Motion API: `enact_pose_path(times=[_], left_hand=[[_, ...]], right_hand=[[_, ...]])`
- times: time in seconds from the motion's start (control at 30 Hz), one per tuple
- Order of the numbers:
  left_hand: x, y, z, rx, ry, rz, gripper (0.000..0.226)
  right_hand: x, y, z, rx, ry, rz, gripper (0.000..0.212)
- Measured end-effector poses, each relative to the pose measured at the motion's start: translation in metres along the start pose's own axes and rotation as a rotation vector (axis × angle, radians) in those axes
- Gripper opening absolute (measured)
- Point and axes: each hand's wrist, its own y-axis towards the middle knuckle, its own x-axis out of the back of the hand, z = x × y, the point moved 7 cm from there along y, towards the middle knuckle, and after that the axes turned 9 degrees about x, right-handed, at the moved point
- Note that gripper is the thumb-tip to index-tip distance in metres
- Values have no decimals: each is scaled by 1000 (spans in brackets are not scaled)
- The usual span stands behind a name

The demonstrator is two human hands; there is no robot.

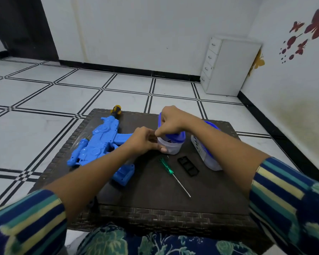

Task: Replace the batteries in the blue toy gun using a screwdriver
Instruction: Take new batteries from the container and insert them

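The blue toy gun (99, 142) lies on its side at the left of the low dark wicker table (173, 212), its grip end (124, 174) open toward me. A green-handled screwdriver (167, 166) lies in the middle of the table, and a black battery cover (188, 166) rests just right of it. My left hand (142, 140) grips the side of a small clear container (170, 146). My right hand (170, 121) is on that container's blue lid (179, 136), which sits tilted over the rim, fingers pinched at its edge.
A second clear container with a blue lid (206, 150) stands at the right, partly behind my right forearm. A white drawer unit (226, 65) is against the far wall. Tiled floor surrounds the table.
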Motion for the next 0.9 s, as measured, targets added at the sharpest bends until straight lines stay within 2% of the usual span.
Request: enact_pose_path(times=[0.07, 0.1, 0.3, 0.37, 0.43, 0.57, 0.7, 0.9], left_hand=[[0, 0, 1, 13, -25, 22, 26], [0, 1, 3, 19, -33, 27, 31], [-3, -4, -8, 13, -73, -45, 100], [-5, -4, -11, -7, -11, -62, 109], [-6, -6, -12, -40, 87, -75, 101], [-5, -10, -21, -82, 181, -106, 81], [-9, -5, -31, -144, 439, -143, 69], [-13, -8, -33, -148, 567, -71, 45]], right_hand=[[5, 0, -6, -32, 85, -20, 39], [7, -2, -10, -47, 129, -41, 37], [8, -21, -34, -115, 274, -208, 18], [8, -24, -36, -113, 307, -224, 11], [9, -25, -37, -118, 337, -241, 11], [11, -33, -52, -173, 426, -319, 22], [11, -43, -59, -195, 458, -369, 5], [15, -44, -57, -217, 487, -403, 7]])
